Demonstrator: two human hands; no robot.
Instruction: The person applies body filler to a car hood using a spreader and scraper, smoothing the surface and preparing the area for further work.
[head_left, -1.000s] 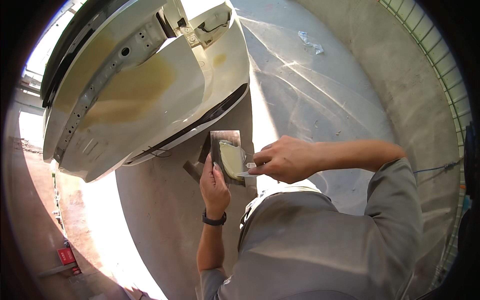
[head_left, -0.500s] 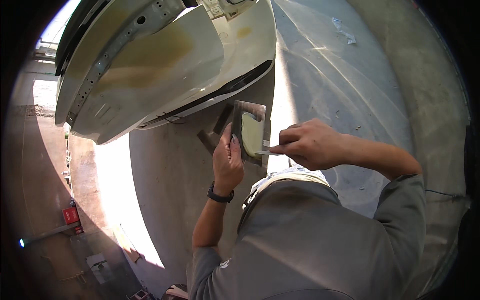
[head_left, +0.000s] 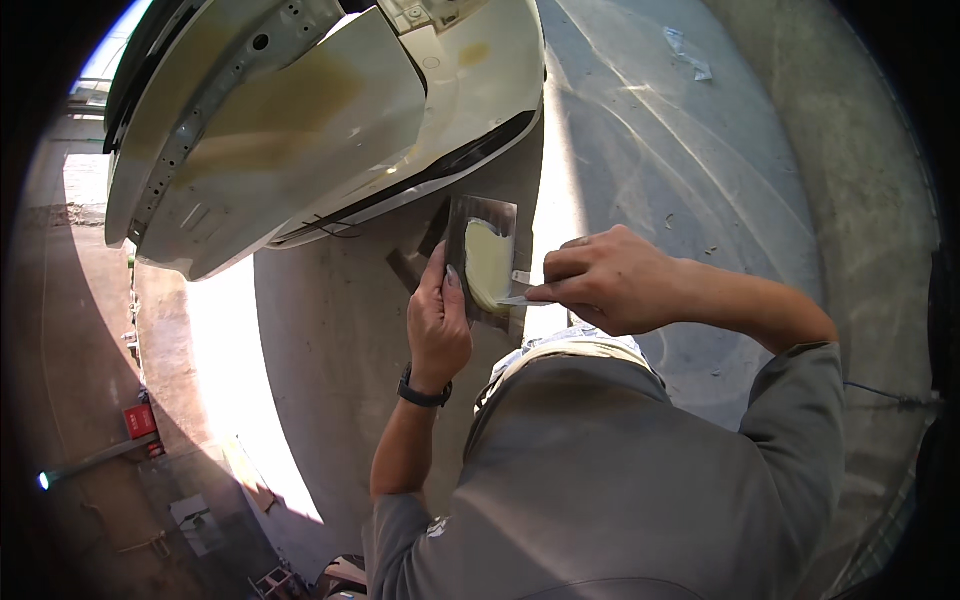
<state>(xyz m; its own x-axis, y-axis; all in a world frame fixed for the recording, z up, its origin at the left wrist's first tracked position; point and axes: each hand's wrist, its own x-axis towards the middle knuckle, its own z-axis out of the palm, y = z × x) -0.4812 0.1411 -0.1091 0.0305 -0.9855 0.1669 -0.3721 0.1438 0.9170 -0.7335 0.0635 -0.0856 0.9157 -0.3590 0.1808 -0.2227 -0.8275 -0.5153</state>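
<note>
The left hand (head_left: pixel 440 325), left of soft-looking yellow paste (head_left: pixel 488 264), is gripping a likely stiff, rectangular grey-metal plate (head_left: pixel 485 209), the right hand (head_left: pixel 615 282) pinching a thin pale scraper (head_left: pixel 514 300).

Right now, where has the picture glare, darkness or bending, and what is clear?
Head view: the sunlit strip is burned to white; head view: corners are black and the strip's edges curve; head view: the pale paste on the plate shows clearly.

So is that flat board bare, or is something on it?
Loaded: pale yellow paste covers much of the flat board held in the left hand.
</note>
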